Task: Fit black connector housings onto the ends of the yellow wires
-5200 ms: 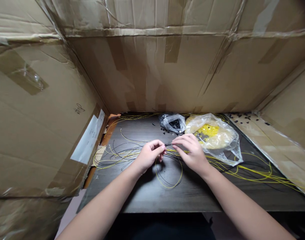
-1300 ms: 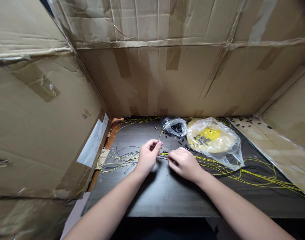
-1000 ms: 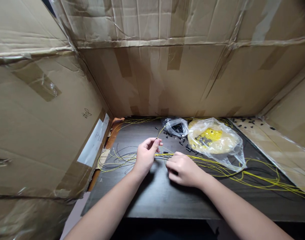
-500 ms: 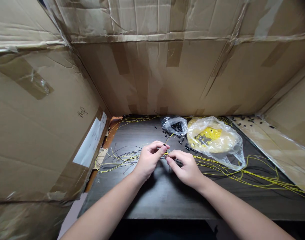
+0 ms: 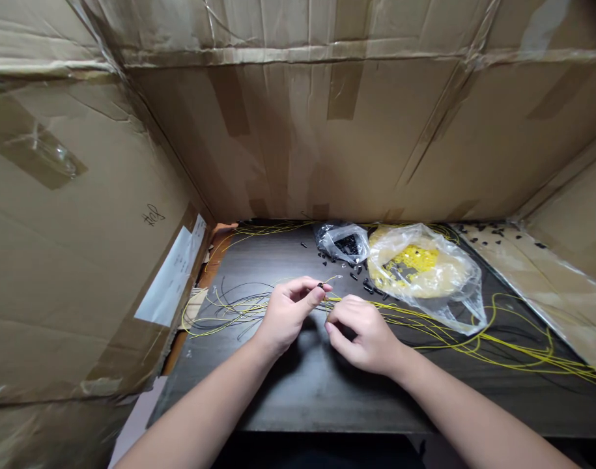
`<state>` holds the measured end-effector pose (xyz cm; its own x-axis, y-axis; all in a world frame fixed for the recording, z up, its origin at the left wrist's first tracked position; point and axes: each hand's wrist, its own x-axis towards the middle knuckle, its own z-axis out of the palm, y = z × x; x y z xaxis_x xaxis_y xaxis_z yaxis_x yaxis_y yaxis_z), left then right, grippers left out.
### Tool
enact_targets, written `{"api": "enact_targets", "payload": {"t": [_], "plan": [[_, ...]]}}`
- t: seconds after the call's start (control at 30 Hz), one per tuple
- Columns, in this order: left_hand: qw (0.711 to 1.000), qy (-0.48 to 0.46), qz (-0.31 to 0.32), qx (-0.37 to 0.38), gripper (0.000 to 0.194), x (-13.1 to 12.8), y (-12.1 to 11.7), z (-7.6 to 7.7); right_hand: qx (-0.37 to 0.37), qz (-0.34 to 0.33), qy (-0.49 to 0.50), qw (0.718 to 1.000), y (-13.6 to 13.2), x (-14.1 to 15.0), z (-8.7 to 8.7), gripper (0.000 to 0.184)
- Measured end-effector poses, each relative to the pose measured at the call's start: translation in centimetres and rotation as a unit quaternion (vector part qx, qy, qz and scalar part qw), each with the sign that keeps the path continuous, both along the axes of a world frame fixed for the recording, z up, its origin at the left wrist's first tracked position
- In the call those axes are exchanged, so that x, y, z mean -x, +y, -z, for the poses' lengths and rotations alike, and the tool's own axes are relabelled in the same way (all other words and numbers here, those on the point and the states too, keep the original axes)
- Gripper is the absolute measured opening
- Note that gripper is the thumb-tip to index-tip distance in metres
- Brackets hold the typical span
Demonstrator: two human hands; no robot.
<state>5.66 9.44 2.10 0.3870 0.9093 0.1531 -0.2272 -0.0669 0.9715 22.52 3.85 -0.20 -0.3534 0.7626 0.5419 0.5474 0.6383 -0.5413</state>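
My left hand (image 5: pixel 292 307) pinches a small black piece (image 5: pixel 320 285) between thumb and forefinger, with a thin yellow wire (image 5: pixel 331 279) sticking out beyond it. Just to the right, my right hand (image 5: pixel 359 329) is closed, thumb against forefinger, on a thin wire that runs up toward the left hand; the fingers hide most of it. Beneath and behind both hands, a loose bundle of yellow and black wires (image 5: pixel 425 326) stretches across the dark table (image 5: pixel 288 397).
A clear bag of small black parts (image 5: pixel 345 244) and a larger clear bag of yellow parts (image 5: pixel 415 260) lie behind my hands. Loose black pieces (image 5: pixel 368 286) are scattered nearby. Cardboard walls (image 5: pixel 298 156) enclose the back and sides. More yellow wires (image 5: pixel 273 228) lie along the back edge.
The yellow wire end above my left hand has tipped from upright to the right and lower. My right hand has turned slightly, its fingers curled more. The view has shifted a little.
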Motion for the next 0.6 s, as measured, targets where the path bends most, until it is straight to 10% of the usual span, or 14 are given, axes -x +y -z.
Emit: {"api": "enact_targets", "payload": {"t": [0.6], "plan": [[0.999,-0.024,0.029,-0.015,0.015,0.4,-0.3,-0.4,0.078,0.029,0.225,0.971,-0.8,-0.4,-0.8,0.015]]}}
